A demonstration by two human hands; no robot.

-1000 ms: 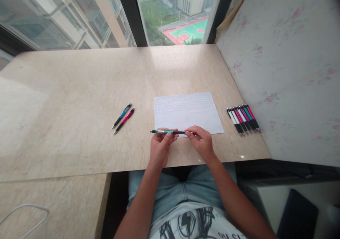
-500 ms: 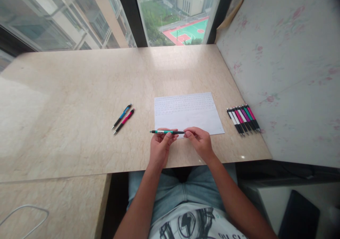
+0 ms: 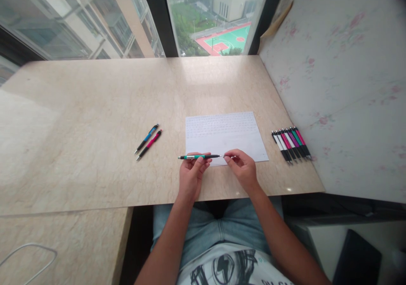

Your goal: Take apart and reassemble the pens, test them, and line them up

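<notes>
My left hand [image 3: 192,171] is closed around a green and black ballpoint pen [image 3: 199,157], held level above the near edge of a sheet of paper [image 3: 222,137]. A thin bare refill end [image 3: 220,155] sticks out of the pen's right end. Just right of it, my right hand [image 3: 242,166] pinches a small metal pen tip [image 3: 225,156], apart from the barrel; the fingers partly hide it. On the sheet's upper part run lines of handwriting.
A blue pen [image 3: 146,139] and a pink pen [image 3: 149,145] lie side by side at left. Several pens [image 3: 291,144] lie in a row at right, near the patterned wall [image 3: 342,107]. A white cable [image 3: 34,245] rests on the lower surface at bottom left.
My right hand has moved slightly right, away from the pen, taking the pen tip off its end. The refill end now shows. My left hand still holds the pen.
</notes>
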